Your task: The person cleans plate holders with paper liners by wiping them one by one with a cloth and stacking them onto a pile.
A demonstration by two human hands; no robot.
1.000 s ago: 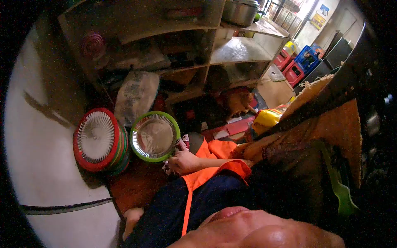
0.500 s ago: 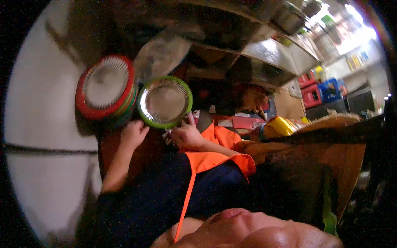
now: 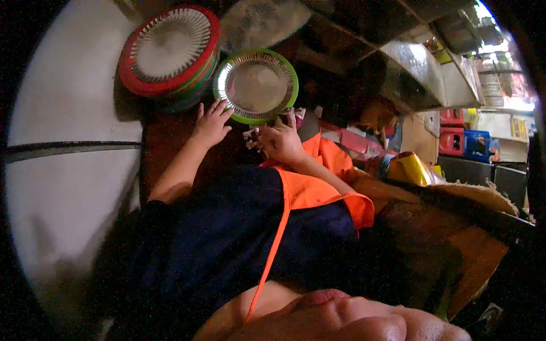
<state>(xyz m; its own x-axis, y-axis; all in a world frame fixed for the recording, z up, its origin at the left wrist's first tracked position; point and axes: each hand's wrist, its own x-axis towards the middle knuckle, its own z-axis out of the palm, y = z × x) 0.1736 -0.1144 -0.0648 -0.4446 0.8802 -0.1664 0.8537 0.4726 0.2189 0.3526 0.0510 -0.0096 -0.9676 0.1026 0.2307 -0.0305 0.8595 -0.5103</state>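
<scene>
My left hand [image 3: 212,126] has its fingers spread, with the fingertips at the near left rim of a round plate [image 3: 256,86]. This plate has a green rim and a shiny, fluted silver inside. In my right hand [image 3: 283,143] is a crumpled patterned cloth [image 3: 254,138], pressed near the plate's lower right rim. Part of the cloth is hidden by the fingers. Left of the plate stands a stack of similar plates [image 3: 129,72], the top one red-rimmed, with green edges showing below it.
A white fridge-like panel [image 3: 68,170] rises on the left. Behind the plates lies a cloudy plastic bag [image 3: 259,23]. Shelving [image 3: 421,68], red crates [image 3: 452,139], a blue crate [image 3: 478,145] and a yellow packet [image 3: 410,168] are on the right.
The camera view has shifted, so the plates sit higher in the picture. My left hand has gone from curled below the stack to spread at the green plate's rim. My right hand keeps the cloth.
</scene>
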